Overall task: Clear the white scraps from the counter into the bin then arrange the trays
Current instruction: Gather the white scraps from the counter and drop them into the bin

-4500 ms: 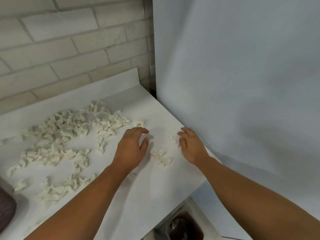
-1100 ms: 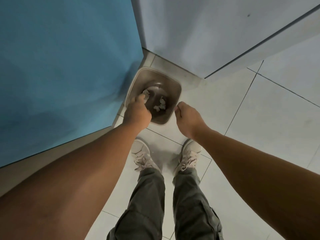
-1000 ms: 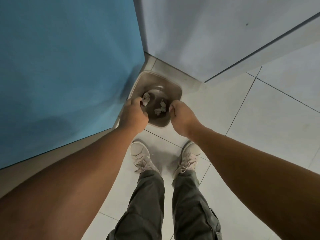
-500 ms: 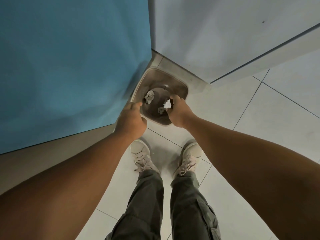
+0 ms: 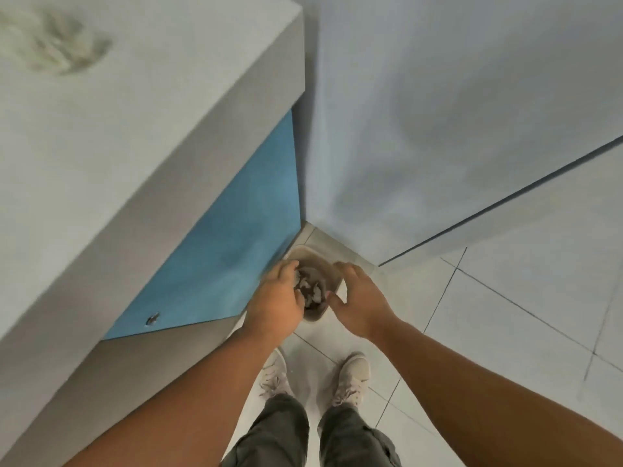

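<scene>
The bin (image 5: 301, 253) stands on the floor in the corner, just right of the blue cabinet front (image 5: 219, 251). White scraps (image 5: 313, 287) lie inside it. Both hands hang over it: the left hand (image 5: 274, 299) with fingers loosely bent and nothing visible in them, the right hand (image 5: 358, 303) with fingers spread apart. On the counter (image 5: 128, 136) at far left lies a blurred pile of scraps (image 5: 57, 45).
</scene>
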The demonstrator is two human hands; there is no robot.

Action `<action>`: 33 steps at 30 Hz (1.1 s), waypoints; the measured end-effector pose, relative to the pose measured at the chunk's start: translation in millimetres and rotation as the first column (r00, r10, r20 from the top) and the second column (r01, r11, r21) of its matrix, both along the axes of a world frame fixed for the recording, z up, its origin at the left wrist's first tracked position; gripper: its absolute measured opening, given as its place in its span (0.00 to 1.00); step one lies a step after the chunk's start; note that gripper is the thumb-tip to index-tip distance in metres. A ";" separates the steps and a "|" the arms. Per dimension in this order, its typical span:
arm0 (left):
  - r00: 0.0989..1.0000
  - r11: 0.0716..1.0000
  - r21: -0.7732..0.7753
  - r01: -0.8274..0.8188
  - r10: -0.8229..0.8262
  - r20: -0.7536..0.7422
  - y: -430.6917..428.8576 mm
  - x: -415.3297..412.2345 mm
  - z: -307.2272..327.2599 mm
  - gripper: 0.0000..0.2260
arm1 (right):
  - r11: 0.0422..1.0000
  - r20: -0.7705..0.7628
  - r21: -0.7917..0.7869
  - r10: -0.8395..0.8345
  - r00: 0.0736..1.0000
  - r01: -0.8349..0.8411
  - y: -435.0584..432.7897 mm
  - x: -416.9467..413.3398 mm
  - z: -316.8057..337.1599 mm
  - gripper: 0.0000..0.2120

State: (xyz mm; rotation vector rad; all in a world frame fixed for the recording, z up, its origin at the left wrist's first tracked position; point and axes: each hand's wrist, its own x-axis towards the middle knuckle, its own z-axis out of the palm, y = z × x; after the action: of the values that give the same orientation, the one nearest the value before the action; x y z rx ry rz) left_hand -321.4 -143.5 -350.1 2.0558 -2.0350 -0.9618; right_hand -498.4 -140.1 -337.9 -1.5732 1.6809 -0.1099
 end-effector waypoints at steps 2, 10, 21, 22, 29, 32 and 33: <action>1.000 0.998 -0.067 0.003 -0.004 -0.012 -5.2 -8.6 41.4 0.23 | 0.994 0.006 -0.093 0.050 0.999 -0.049 -5.4 -3.8 41.9 0.27; 0.995 0.958 -0.276 -0.080 0.060 -0.078 -8.1 -26.8 175.9 0.24 | 0.929 0.015 -0.348 0.142 0.990 -0.128 -30.0 -18.6 177.3 0.28; 0.987 0.837 -0.524 -0.159 0.129 -0.093 -1.8 11.2 278.4 0.21 | 0.816 0.026 -0.502 0.346 0.938 -0.287 -64.8 11.9 272.1 0.23; 0.988 0.815 -0.559 -0.153 0.138 -0.069 -4.3 20.2 284.2 0.21 | 0.805 0.028 -0.510 0.366 0.930 -0.302 -69.3 19.1 277.9 0.23; 0.963 0.723 -0.658 -0.211 0.269 -0.014 -25.1 90.7 320.4 0.18 | 0.740 0.020 -0.564 0.455 0.890 -0.366 -97.7 86.8 300.5 0.18; 0.958 0.721 -0.660 -0.211 0.285 0.005 -34.8 120.8 325.0 0.17 | 0.729 0.002 -0.576 0.456 0.890 -0.371 -114.3 119.1 306.5 0.18; 0.956 0.723 -0.656 -0.217 0.293 0.007 -38.2 130.9 325.5 0.17 | 0.730 0.002 -0.577 0.450 0.893 -0.366 -120.1 129.2 307.7 0.18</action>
State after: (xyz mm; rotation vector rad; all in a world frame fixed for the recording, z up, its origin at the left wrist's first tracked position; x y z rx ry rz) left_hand -190.5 -181.7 -24.6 1.9200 -1.7047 -0.0473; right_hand -369.2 -260.2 -30.2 -2.2910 1.1946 -0.5215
